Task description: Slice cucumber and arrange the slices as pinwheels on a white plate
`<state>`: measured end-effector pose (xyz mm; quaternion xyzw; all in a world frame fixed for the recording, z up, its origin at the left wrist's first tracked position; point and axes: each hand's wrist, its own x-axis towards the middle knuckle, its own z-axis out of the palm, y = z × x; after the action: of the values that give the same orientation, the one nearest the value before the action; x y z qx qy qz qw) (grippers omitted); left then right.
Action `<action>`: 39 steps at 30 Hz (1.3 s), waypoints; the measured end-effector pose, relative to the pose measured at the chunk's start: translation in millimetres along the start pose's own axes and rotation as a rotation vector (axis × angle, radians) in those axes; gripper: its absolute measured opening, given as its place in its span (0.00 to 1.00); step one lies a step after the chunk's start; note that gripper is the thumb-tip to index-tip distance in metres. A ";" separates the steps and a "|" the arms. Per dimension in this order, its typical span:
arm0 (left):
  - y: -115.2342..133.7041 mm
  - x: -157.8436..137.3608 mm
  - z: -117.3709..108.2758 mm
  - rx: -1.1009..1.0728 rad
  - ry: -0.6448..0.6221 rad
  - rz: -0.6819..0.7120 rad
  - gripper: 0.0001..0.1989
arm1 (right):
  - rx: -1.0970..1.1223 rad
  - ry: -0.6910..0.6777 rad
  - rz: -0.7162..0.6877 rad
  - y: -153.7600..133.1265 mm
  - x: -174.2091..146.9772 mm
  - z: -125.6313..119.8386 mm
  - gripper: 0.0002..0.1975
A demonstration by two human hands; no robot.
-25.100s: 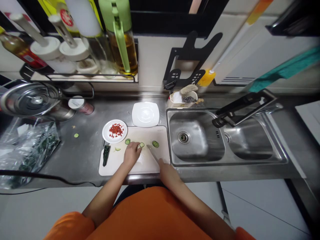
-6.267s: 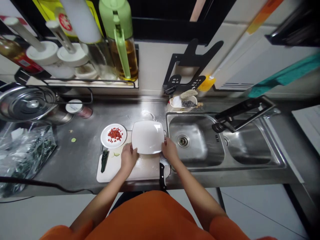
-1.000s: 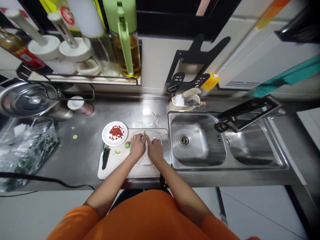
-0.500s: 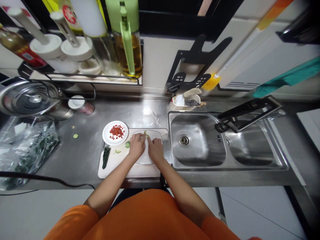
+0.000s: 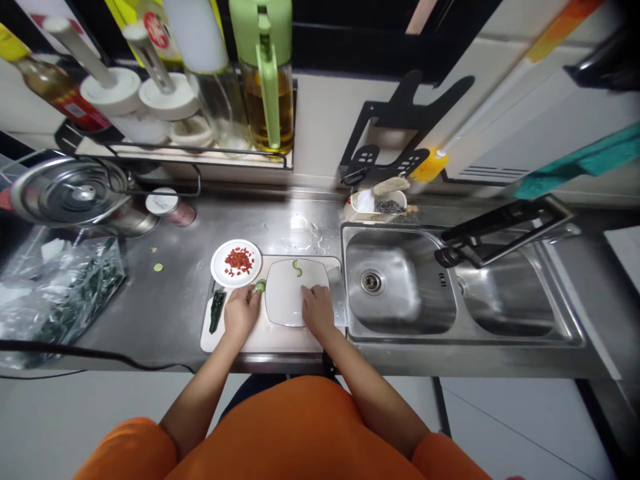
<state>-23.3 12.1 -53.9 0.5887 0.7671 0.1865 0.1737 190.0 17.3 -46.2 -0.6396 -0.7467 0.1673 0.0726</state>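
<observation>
The left hand touches cucumber slices at 9 o'clock of a square white plate, set on a cutting board. The right hand is over the plate's 4 o'clock part; 2 curved green pieces lie at 12. A round plate of red bits sits at 10, the sink at 3.

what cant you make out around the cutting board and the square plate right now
All in the head view:
Cucumber slices at the left hand: too small to count, partly covered by that hand.
Cutting board: middle hidden under the square plate.
Knife: partly hidden by the right forearm.
Right hand: contact with the plate too small to tell.
Plastic bag: cut off by the left edge, contents blurred by crinkled film.
</observation>
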 end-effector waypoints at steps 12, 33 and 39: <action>4.0 3.4 3.7 -0.059 -0.018 -0.069 0.15 | -0.004 -0.021 -0.015 -2.4 -7.3 -4.8 0.14; 12.6 6.8 5.5 -0.168 0.001 -0.205 0.13 | 0.027 -0.026 -0.003 -2.6 -9.0 -1.7 0.12; 11.7 6.1 0.3 -0.179 -0.004 -0.240 0.12 | 0.020 -0.018 -0.017 0.0 -10.3 -0.7 0.12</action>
<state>-14.8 20.9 -48.8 0.4754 0.8120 0.2308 0.2480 192.1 7.3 -44.5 -0.6309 -0.7511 0.1799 0.0735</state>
